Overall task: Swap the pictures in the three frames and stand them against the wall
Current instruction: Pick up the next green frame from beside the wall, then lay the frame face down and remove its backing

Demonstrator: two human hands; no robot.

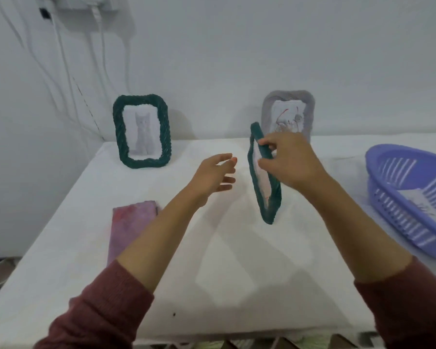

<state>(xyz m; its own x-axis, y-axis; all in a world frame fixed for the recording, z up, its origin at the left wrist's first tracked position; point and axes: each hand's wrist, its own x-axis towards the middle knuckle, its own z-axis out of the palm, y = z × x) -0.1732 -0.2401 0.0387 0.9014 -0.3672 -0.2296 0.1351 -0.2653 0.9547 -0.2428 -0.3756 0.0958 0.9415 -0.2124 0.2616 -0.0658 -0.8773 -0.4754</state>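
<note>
A dark green woven frame [141, 131] with a grey cat picture leans upright against the wall at the back left. A grey frame [287, 107] with a red-and-grey drawing leans against the wall at the back right. My right hand [290, 159] grips a second green frame [264, 187] by its upper edge and holds it above the table, turned edge-on and tilted, with a white picture showing inside. My left hand [215, 175] hovers just left of it, fingers apart, holding nothing.
A pink-purple cloth [130, 227] lies on the white table [212, 285] at the left. A purple slotted plastic basket [413, 197] with a paper [423, 205] in it stands at the right edge. White cables [61, 59] hang on the wall at the far left.
</note>
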